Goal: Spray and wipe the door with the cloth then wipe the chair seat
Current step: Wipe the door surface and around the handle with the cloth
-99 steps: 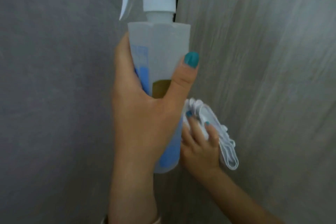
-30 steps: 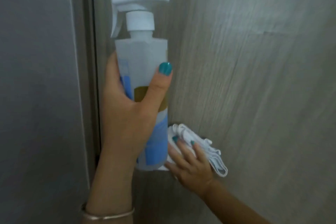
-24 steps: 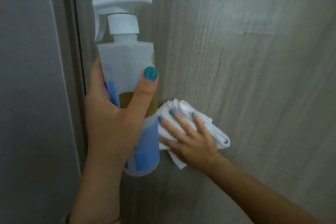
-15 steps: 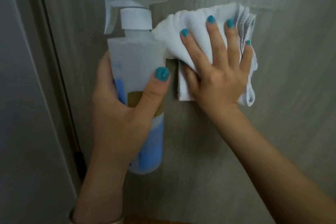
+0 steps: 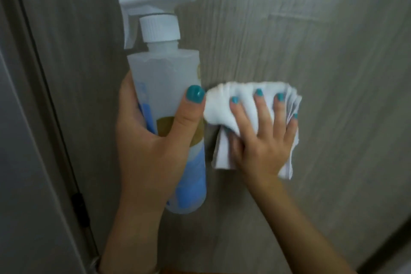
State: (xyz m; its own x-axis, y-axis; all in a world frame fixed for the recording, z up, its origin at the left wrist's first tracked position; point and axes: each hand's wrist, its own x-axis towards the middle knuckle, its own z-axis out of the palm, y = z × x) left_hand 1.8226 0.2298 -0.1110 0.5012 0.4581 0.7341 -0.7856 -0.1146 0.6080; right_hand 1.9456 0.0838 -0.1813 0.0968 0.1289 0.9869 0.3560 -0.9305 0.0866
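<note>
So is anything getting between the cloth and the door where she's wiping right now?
Nothing visible does. The right hand presses the folded white cloth flat against the door. The spray bottle, held upright in the left hand, sits just left of the cloth, not behind it.

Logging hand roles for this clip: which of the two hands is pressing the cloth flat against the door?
The right hand, fingers spread over the folded white cloth on the door. The left hand grips the spray bottle upright.

Plain grey wall (image 5: 24, 173) left of door frame (image 5: 33, 55), dark hinge (image 5: 80, 209) low on frame's right edge, dim soft light.
</note>
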